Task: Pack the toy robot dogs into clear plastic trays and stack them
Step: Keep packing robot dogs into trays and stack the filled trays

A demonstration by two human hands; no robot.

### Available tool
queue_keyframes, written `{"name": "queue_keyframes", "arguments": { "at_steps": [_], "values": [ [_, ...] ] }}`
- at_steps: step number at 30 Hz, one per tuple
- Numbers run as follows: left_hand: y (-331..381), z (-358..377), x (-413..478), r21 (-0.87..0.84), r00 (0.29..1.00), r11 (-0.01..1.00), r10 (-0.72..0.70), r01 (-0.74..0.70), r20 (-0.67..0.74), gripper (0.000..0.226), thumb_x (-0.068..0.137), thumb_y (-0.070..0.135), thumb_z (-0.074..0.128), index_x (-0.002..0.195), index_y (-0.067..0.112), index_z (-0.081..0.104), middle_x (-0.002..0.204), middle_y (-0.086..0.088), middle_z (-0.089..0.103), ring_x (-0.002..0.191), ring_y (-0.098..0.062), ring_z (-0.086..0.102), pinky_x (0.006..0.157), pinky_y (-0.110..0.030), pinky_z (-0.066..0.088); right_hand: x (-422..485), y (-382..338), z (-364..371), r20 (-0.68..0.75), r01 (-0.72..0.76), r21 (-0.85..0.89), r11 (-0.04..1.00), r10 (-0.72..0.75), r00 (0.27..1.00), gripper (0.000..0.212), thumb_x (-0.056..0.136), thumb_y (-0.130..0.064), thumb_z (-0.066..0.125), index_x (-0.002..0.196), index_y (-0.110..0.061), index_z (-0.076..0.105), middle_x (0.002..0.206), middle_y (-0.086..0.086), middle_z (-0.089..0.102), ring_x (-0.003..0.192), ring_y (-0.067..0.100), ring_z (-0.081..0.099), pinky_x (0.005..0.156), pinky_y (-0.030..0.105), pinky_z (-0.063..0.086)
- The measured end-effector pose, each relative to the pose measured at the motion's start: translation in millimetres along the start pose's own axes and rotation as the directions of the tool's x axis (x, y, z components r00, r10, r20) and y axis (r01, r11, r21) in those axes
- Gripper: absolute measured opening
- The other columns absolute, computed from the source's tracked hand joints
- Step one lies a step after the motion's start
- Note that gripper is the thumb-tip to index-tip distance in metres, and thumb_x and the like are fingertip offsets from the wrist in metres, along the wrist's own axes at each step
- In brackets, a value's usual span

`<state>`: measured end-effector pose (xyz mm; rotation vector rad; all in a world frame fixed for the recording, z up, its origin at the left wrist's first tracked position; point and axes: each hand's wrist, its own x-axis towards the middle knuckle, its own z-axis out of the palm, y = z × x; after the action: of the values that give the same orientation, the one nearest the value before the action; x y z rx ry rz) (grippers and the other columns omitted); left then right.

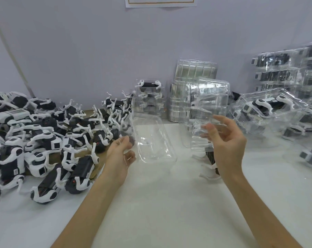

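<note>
The left hand (121,153) pinches a clear tray (154,140) by its left rim, thumb below and fingertips above. The tray tilts up over the table (160,203), open side facing the camera, and nothing is in it. The right hand (225,140) has its fingers (208,129) curved, with the thumb spread above them. They close on the near edge of a second tray (201,138), which is blurred and off the table. A dog (210,163) lies on the table just under this hand, partly hidden by the wrist. Loose dogs (44,131) are heaped at the left. Empty trays (194,83) stand stacked against the wall, and packed stacks (286,77) stand at the right
</note>
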<state>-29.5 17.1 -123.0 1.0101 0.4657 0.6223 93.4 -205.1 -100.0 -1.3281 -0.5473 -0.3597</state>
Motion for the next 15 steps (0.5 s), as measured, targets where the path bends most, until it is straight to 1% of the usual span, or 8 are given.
{"name": "queue_keyframes", "arguments": {
  "at_steps": [2,5,6,8,10,12,14,15],
  "values": [
    [3,7,14,0.059,0.996,0.995,-0.084,0.083,0.003,0.027,0.099,0.024,0.059,0.12,0.008,0.057,0.087,0.0,0.055,0.056,-0.006,0.051,0.05,-0.019,0.047,0,0,1,0.01,0.009,-0.005,1.0,-0.009,1.0,0.024,0.091,-0.022,0.072,0.113,-0.019,0.065,0.089,0.002,0.076,0.076,0.02,0.075,0.077,0.046,0.061],
    [6,22,37,0.119,0.995,0.988,-0.091,0.097,-0.051,0.035,0.103,0.035,0.05,0.127,0.01,0.048,0.102,-0.005,0.055,0.085,-0.014,0.055,0.08,-0.032,0.051,-2,-1,2,0.032,0.025,-0.007,1.0,-0.024,0.999,0.021,0.091,-0.019,0.072,0.111,-0.02,0.065,0.089,0.002,0.075,0.074,0.02,0.075,0.074,0.039,0.061],
    [3,27,42,0.192,0.995,0.98,-0.045,0.061,-0.086,0.036,0.105,0.038,0.044,0.13,0.011,0.045,0.105,-0.005,0.053,0.093,-0.016,0.053,0.089,-0.037,0.046,-2,-2,2,0.035,0.032,-0.007,0.999,-0.031,0.999,0.021,0.091,-0.019,0.072,0.11,-0.02,0.065,0.088,0.003,0.075,0.073,0.02,0.075,0.073,0.036,0.061],
    [-12,36,41,0.399,0.978,0.913,0.152,-0.084,-0.141,0.037,0.106,0.037,0.04,0.134,0.013,0.044,0.12,-0.001,0.049,0.11,-0.018,0.05,0.099,-0.038,0.039,-2,-3,2,0.038,0.036,-0.006,0.999,-0.036,0.999,0.019,0.091,-0.017,0.072,0.109,-0.022,0.066,0.088,0.003,0.075,0.072,0.02,0.074,0.071,0.032,0.06],
    [-29,40,26,0.586,0.888,0.761,0.436,-0.28,-0.143,0.032,0.103,0.032,0.044,0.131,0.015,0.048,0.13,-0.001,0.047,0.11,-0.007,0.043,0.096,-0.027,0.033,-2,-4,2,0.039,0.035,-0.003,0.999,-0.035,0.999,0.019,0.091,-0.016,0.071,0.108,-0.022,0.065,0.088,0.002,0.075,0.072,0.019,0.074,0.07,0.029,0.059],
    [-44,36,11,0.746,0.736,0.507,0.677,-0.431,-0.034,0.028,0.096,0.029,0.049,0.119,0.015,0.055,0.121,0.0,0.05,0.104,-0.004,0.04,0.093,-0.026,0.03,-3,-4,3,0.043,0.033,-0.002,0.999,-0.033,0.999,0.019,0.091,-0.015,0.071,0.109,-0.019,0.065,0.088,0.003,0.075,0.071,0.019,0.074,0.069,0.027,0.059],
    [-52,37,3,0.811,0.628,0.259,0.761,-0.524,0.162,0.019,0.091,0.027,0.053,0.105,0.016,0.059,0.104,0.003,0.052,0.097,-0.012,0.046,0.089,-0.03,0.036,-4,-4,4,0.049,0.03,-0.006,1.0,-0.03,0.998,0.02,0.091,-0.014,0.071,0.111,-0.015,0.065,0.09,0.005,0.074,0.07,0.018,0.074,0.066,0.024,0.057],
    [-52,40,2,0.806,0.623,0.195,0.74,-0.559,0.253,0.012,0.091,0.026,0.055,0.099,0.017,0.058,0.097,0.005,0.052,0.091,-0.013,0.048,0.085,-0.032,0.039,-4,-4,5,0.053,0.027,-0.01,1.0,-0.027,0.998,0.021,0.092,-0.014,0.071,0.111,-0.015,0.065,0.091,0.006,0.074,0.07,0.018,0.074,0.064,0.022,0.056]
  ]
}}
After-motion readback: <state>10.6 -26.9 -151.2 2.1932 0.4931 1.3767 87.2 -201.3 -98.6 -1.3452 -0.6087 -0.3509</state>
